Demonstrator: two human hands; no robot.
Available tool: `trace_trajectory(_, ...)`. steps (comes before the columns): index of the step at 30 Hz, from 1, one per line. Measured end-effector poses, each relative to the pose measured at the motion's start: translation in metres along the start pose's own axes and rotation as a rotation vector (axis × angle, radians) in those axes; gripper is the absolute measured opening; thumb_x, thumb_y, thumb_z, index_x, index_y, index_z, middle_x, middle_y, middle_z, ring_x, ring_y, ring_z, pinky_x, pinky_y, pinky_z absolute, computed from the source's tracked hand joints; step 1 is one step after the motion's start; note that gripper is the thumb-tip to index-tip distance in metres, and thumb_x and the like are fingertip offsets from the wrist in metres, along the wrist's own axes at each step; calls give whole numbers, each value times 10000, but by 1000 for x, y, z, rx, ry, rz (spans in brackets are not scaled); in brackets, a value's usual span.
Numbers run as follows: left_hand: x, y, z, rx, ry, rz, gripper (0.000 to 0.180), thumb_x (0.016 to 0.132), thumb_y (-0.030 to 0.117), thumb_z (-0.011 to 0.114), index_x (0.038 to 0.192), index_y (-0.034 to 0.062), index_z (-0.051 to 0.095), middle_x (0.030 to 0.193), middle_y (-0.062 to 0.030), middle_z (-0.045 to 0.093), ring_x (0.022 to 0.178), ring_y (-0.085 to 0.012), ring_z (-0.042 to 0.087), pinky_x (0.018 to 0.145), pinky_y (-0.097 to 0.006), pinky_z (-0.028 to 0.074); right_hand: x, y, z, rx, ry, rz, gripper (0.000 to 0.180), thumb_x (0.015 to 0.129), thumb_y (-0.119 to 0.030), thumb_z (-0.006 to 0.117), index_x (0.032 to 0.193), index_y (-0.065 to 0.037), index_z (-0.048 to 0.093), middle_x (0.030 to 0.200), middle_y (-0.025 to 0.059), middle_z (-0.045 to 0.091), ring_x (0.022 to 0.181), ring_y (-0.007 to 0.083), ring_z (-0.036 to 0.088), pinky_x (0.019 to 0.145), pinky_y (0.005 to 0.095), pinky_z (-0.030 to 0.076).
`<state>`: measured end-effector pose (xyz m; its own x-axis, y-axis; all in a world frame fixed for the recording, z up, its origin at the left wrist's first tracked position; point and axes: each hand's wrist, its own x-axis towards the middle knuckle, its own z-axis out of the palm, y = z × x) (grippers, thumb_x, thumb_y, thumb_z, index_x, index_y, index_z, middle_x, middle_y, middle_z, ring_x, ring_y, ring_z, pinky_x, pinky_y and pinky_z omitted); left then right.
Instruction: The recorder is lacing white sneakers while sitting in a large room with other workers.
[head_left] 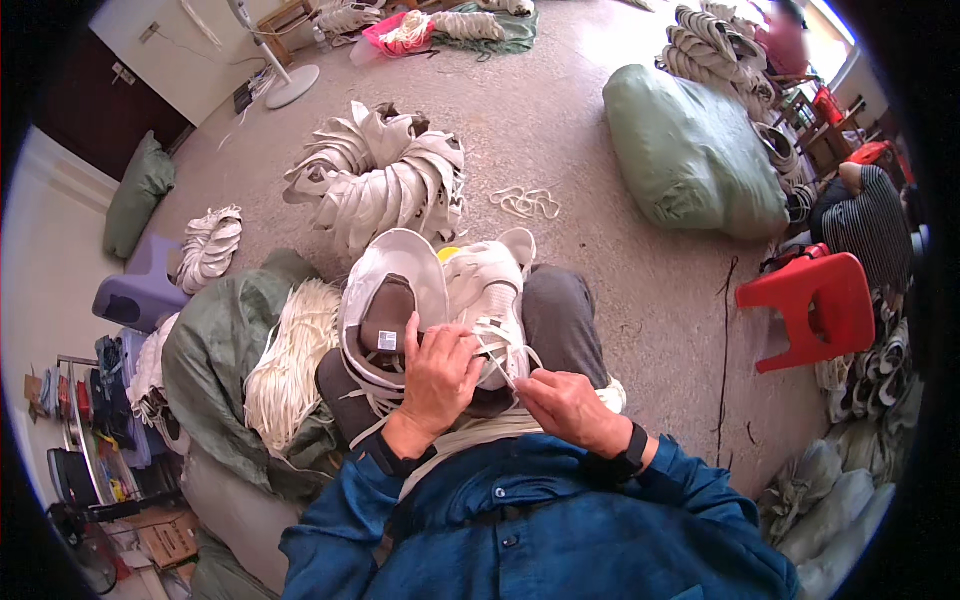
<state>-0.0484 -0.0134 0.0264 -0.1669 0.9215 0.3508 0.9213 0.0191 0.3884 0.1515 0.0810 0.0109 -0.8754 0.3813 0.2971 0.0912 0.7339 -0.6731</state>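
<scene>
On my lap lie two white shoe uppers: one turned inside out showing its brown lining, the other facing up with a white lace threaded through it. My left hand grips the edge of the laced upper and the lace ends near its eyelets. My right hand pinches a white lace that runs from the upper to its fingers. Both wrists wear dark bands, and my blue sleeves fill the lower edge.
A green sack holding a bundle of white laces sits at my left. A heap of white uppers lies ahead, a stuffed green bag to the right, a red stool and a seated person beyond.
</scene>
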Motion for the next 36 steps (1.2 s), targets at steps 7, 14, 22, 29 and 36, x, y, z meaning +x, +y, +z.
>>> trace_trajectory(7,11,-5,13,51,46,123,180,780,110,729,952,120,677,925,-17,602,974,-208,591,1131,-551,291,11,-7,2,530,-53,404,179,985,-135,607,1113,-12,634,813,69,646,632,192,643,537,338,496)
trace_trajectory(14,0,-8,12,-24,105,91,201,757,92,760,939,112,679,953,-33,625,980,-224,614,1144,-551,267,37,14,1,1345,-131,948,140,997,-181,613,932,-57,610,728,35,575,583,162,584,496,313,453)
trace_trajectory(22,-12,1,10,179,-93,194,187,763,216,735,899,100,678,1139,-85,568,1204,-262,513,1160,-643,163,26,21,-1,105,-3,251,233,861,-230,727,824,-37,602,791,144,571,710,362,613,619,440,482)
trace_trajectory(29,2,5,-2,254,-137,244,71,787,137,616,842,94,623,908,-65,571,976,-245,568,1124,-559,255,28,12,16,-89,13,215,198,779,-174,718,790,-30,582,796,148,577,749,367,591,665,451,470)
trace_trajectory(36,-91,-33,-102,393,-439,118,67,748,67,614,809,82,594,791,-79,533,839,-270,570,1063,-546,344,18,19,5,-68,138,167,189,722,-58,703,844,-31,562,929,122,561,874,330,568,773,414,451)
